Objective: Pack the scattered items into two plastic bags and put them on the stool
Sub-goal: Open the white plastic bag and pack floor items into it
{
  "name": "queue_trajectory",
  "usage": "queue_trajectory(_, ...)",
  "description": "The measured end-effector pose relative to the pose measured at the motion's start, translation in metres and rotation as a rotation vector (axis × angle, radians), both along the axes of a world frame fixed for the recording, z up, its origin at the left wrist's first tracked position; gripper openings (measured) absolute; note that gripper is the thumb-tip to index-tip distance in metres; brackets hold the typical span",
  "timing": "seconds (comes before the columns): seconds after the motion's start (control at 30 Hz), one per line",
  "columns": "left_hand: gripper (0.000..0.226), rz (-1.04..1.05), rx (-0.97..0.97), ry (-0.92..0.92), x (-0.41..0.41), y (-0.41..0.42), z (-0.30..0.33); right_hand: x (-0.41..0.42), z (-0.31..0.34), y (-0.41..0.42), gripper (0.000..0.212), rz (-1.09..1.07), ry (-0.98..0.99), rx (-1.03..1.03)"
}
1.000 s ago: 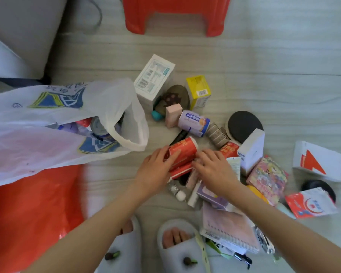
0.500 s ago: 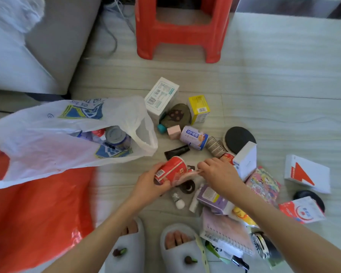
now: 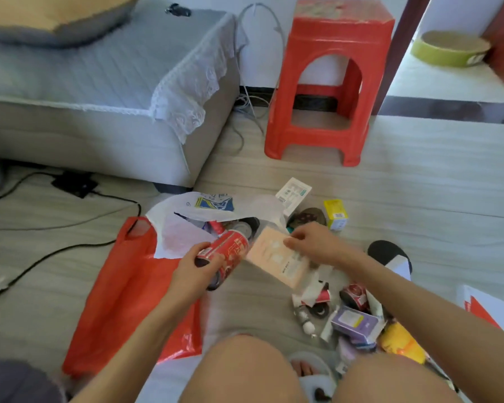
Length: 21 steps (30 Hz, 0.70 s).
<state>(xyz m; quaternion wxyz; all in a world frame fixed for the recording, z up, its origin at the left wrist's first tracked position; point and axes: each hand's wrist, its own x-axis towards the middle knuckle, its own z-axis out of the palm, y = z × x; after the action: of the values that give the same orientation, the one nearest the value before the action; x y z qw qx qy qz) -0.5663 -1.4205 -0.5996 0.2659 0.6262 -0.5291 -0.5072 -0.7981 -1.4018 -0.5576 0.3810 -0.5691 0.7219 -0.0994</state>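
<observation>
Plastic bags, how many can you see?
2: the white bag lies open beyond the hands, and the red bag lies flat on the floor, partly under it. None on the stool.

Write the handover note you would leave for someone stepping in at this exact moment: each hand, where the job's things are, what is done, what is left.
Left hand grips a red can, raised near the white bag's mouth.
Right hand pinches a flat pink packet, also lifted.
White bag lies open on the floor with a few items already inside.
Red bag lies flat beside it and looks unfilled.
Stool stands beyond, nothing on its seat.
Left: bag both held items, then the remaining pile at the right, using the red bag too; lift both bags onto the stool.
</observation>
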Motion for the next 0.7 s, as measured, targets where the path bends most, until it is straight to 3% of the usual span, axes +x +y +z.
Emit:
queue_trajectory(0.13, 0.046, -0.072, -0.272, -0.411, 0.01, -0.007, -0.008, 0.015, -0.015, -0.02, 0.025, -0.329, -0.231, 0.054)
queue_trajectory(0.27, 0.054, -0.19, -0.362, -0.572, 0.003, -0.023, -0.028, 0.022, -0.046, -0.036, 0.007, -0.663, -0.511, 0.148)
queue_trajectory(0.4, 0.056, -0.317, -0.567, -0.716, -0.013, -0.049, -0.047, 0.02, -0.078, -0.062, 0.028, -0.939, -0.751, 0.138)
queue_trajectory(0.63, 0.058, -0.537, -0.623, -0.89, -0.014, -0.083, -0.098, 0.026, -0.103, -0.089, 0.027, -0.88, -0.781, 0.115)
queue_trajectory(0.7, 0.058, -0.562, -0.604, -0.893, -0.006, -0.078, -0.109, 0.03, -0.113, -0.087, 0.029, -0.747, -0.579, 0.057)
